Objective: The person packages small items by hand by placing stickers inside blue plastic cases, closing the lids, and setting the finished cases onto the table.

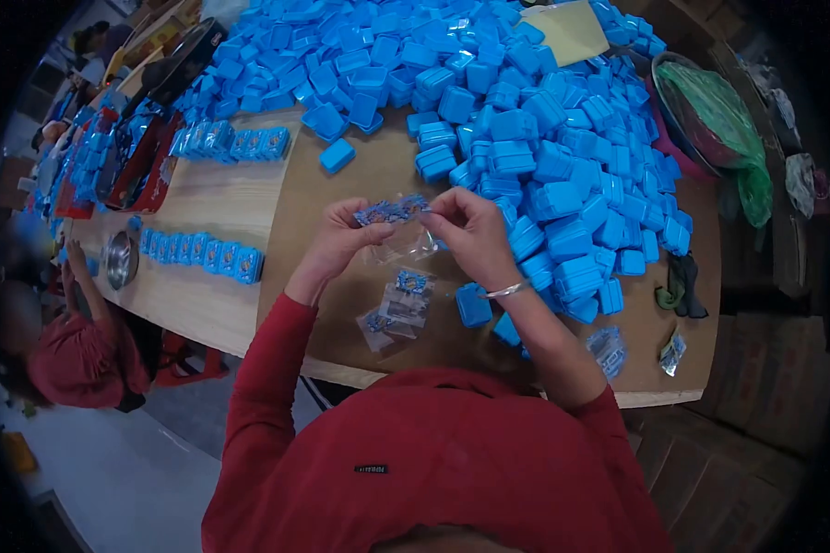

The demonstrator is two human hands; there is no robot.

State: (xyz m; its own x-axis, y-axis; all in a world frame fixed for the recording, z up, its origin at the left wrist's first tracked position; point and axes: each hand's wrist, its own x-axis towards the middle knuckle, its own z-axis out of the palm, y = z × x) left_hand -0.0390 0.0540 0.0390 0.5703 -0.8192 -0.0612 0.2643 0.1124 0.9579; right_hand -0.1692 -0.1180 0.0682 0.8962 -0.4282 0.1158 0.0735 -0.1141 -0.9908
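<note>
Between my two hands, above the brown board, is a clear plastic bag point(404, 241) with small blue printed pieces at its top. My left hand point(334, 241) pinches the left side of these pieces. With thumb and fingertips, my right hand point(470, 232) grips the right side; a silver bangle is on that wrist. Just below the hands lie a clear packet point(408, 297) with a blue printed piece and a second packet point(381, 328), partly overlapping. A single blue plastic box point(473, 305) rests near my right wrist. What exactly the printed pieces are is too small to tell.
A large heap of blue plastic boxes point(535, 157) covers the back and right. Rows of blue boxes with labels point(203, 255) stand at left, near a metal bowl point(121, 259). Another person point(88, 355) sits there. A green plastic bag point(724, 120) lies in a basin at right.
</note>
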